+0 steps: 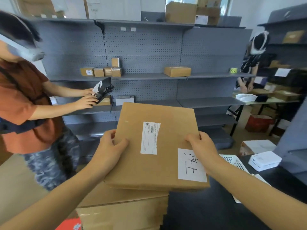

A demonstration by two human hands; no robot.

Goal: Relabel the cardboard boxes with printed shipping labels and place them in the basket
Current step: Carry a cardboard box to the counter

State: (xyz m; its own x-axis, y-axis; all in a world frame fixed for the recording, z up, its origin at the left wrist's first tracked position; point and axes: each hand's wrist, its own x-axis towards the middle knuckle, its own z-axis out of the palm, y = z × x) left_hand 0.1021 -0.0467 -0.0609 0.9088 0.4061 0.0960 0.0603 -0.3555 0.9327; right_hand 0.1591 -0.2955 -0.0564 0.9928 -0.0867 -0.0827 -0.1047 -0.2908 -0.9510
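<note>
From where I stand the job looks to be at an early stage for this box. The person holds a flat cardboard box (156,146) up in front of them with both hands, above a stack of similar cartons (123,208) at the near edge of the scene. The left hand (109,146) grips the left edge, thumb on top and fingers curled underneath; the right hand (203,147) clamps the right edge the same way, so both sets of fingers are closed on the box.

On its top face sits a printed shipping label (149,138), white, with a code square and a barcode, and its right edge looks ragged, as if partly torn. Whether this is the old label or a fresh one I cannot tell. Near the right corner there is a second white paper (191,165) with handwritten marks.

The white perforated basket (232,161) shows just behind the right forearm, on the dark table (216,211), and I see no box in the small part of it that shows. A small white device (264,161), perhaps the label printer, stands to the right of it.

So I would judge that the labelling and the drop into the basket both remain for this box, and the stack below waits too. The box itself is plain brown, thin and wide, with clean corners.
</note>
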